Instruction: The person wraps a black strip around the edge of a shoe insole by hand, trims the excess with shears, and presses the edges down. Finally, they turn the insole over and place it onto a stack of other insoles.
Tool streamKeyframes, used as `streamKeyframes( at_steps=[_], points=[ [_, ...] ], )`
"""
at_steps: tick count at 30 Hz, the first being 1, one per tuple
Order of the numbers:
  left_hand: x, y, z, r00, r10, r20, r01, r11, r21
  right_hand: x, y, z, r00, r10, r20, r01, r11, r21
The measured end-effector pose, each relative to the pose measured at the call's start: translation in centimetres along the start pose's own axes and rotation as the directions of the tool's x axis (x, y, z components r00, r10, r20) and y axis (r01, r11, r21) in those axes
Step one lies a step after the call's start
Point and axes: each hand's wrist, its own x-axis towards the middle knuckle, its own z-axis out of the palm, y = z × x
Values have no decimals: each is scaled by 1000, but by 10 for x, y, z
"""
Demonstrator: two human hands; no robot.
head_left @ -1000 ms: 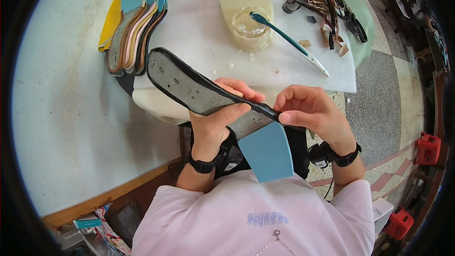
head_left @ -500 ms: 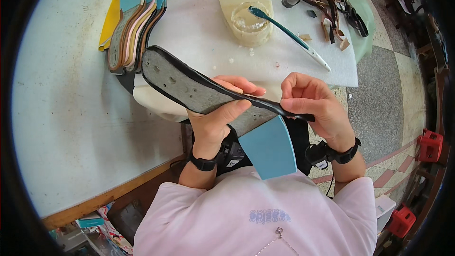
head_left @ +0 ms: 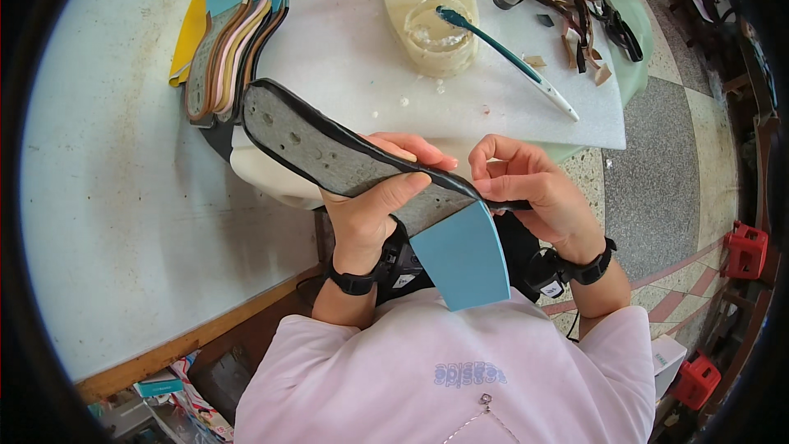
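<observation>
A grey shoe insole [head_left: 316, 146] with a black strip [head_left: 345, 136] along its edge and a light blue heel piece [head_left: 464, 255] is tilted across my front. My left hand [head_left: 374, 197] grips it at the middle, thumb on the grey face and fingers behind. With thumb and forefinger, my right hand [head_left: 526, 185] pinches the black strip where the grey part meets the blue piece. The strip's loose end sticks out under the right hand.
Several finished-looking insoles [head_left: 218, 57] stand stacked at the far left. A toothbrush [head_left: 509, 62] leans on a round tub [head_left: 440, 41] of pale paste. Strip scraps [head_left: 575, 8] lie at the far right of the white-covered table [head_left: 345, 41]. Red stools [head_left: 744, 248] stand on the floor.
My right hand has moved left along the strip, closer to the blue piece's corner. The strip there now lies nearer the insole edge. The left hand stays nearly in place.
</observation>
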Motion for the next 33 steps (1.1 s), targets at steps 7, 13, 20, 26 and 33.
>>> streamKeyframes(
  at_steps=[7,13,20,26,33],
  points=[
    [0,4,2,998,-30,-48,33,997,73,-4,4,3,989,-144,10,142,957,-253],
    [-1,5,7,988,-90,-123,101,991,90,-6,0,5,911,-410,36,310,626,-716],
    [-2,7,16,977,-167,-132,187,968,167,-7,-9,13,860,-501,98,364,466,-806],
    [-2,5,17,979,-124,-160,163,952,260,-2,-7,15,690,-632,353,507,73,-859],
    [-3,3,21,987,-122,-102,146,950,276,3,-10,16,663,-590,462,470,-152,-869]
  ],
)
